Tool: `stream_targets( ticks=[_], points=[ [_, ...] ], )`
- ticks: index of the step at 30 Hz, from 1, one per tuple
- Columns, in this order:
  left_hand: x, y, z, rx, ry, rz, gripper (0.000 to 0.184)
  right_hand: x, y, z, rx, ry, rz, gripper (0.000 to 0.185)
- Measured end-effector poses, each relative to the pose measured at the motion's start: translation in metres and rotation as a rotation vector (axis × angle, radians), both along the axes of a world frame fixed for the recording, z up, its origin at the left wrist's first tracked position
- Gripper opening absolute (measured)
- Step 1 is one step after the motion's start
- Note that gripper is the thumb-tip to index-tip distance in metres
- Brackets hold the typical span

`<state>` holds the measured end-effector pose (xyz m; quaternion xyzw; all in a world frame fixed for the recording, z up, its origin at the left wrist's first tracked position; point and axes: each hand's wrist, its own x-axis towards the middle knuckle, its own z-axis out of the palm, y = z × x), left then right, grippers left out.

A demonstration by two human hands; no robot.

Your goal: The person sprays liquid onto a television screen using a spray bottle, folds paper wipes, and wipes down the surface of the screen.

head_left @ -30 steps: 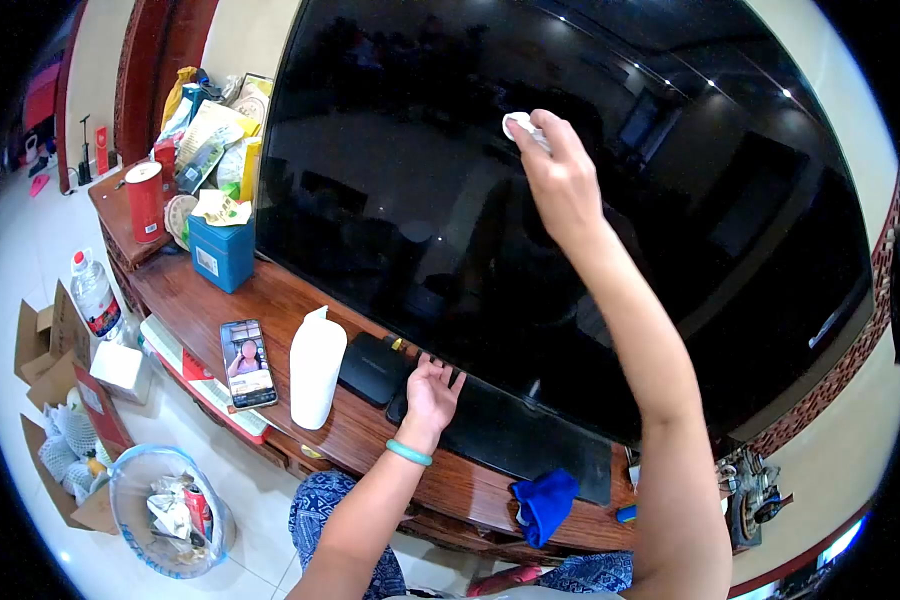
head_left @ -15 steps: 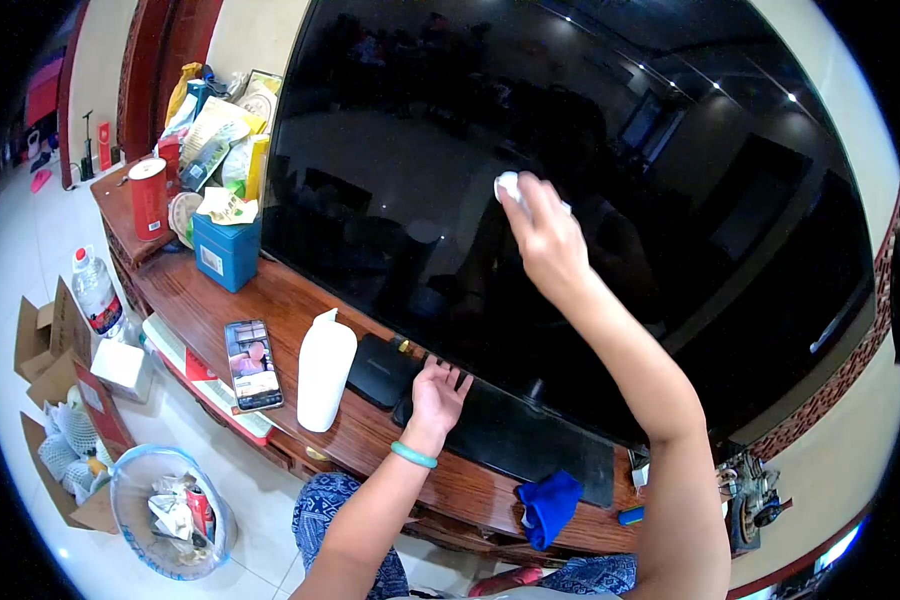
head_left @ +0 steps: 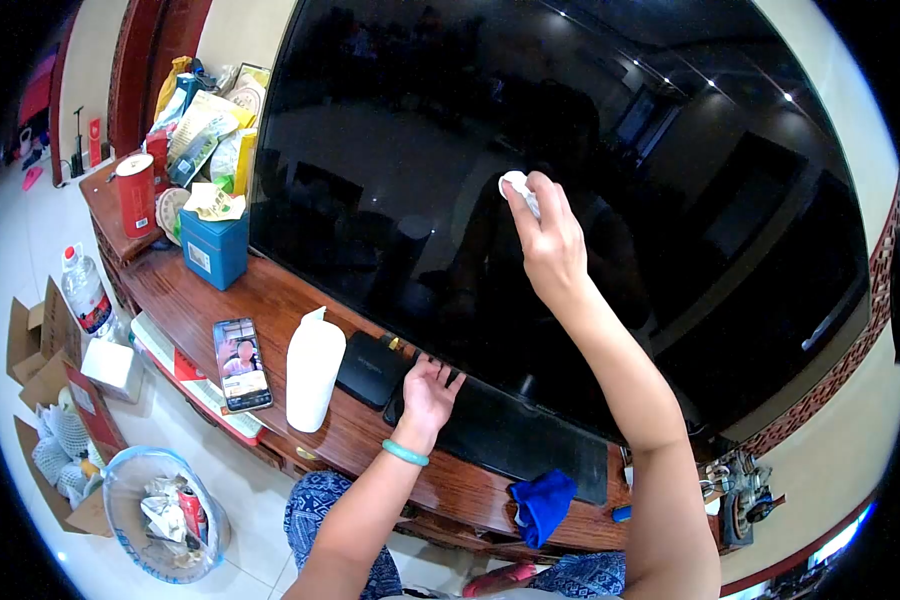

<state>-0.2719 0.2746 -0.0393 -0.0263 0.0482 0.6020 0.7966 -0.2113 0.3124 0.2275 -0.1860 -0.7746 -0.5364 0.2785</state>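
My right hand (head_left: 554,240) presses a crumpled white tissue (head_left: 519,190) against the dark screen of a large television (head_left: 370,150). The fingers are closed round the wad, near the middle of the screen. Lower down, my left hand (head_left: 431,396) is turned palm up at the television's bottom edge. Its fingers are apart, with the tips partly hidden under that edge, and nothing shows in it. A green bangle (head_left: 405,453) circles the left wrist. Just left of this hand are a black box (head_left: 372,370) and a white paper roll (head_left: 315,378) standing upright.
On the wooden cabinet (head_left: 170,290) are a phone (head_left: 241,365), a blue box (head_left: 214,248), a red canister (head_left: 136,196), piled packets and a blue cloth (head_left: 543,507). A waste bin (head_left: 120,515), a water bottle (head_left: 90,295) and cardboard boxes (head_left: 70,370) stand on the floor at left.
The view has shifted slightly, moving the cabinet things a little left in the picture. My right hand has moved slightly on the screen with the tissue. My left hand stays at the bottom edge.
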Motion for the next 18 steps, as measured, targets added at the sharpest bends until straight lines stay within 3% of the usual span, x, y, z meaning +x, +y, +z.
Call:
stream_targets(
  ticks=[3, 5, 10, 15, 18],
  points=[
    [0.002, -0.003, 0.002, -0.034, 0.015, 0.019, 0.032, -0.019, 0.001, 0.021, 0.023, -0.010, -0.007, 0.030],
    [0.000, 0.001, -0.005, 0.092, -0.014, -0.004, 0.035, -0.025, 0.007, 0.026, 0.019, 0.013, -0.012, 0.029],
    [0.000, 0.002, -0.004, -0.057, -0.012, -0.001, 0.032, -0.014, -0.004, 0.008, 0.005, 0.008, -0.029, 0.031],
    [0.005, 0.007, -0.016, 0.029, -0.045, -0.005, 0.046, 0.001, -0.008, 0.004, -0.054, -0.039, -0.017, 0.032],
    [0.001, -0.001, -0.001, -0.024, -0.014, 0.001, 0.051, -0.011, 0.006, 0.032, 0.036, -0.013, 0.026, 0.034]
  ],
)
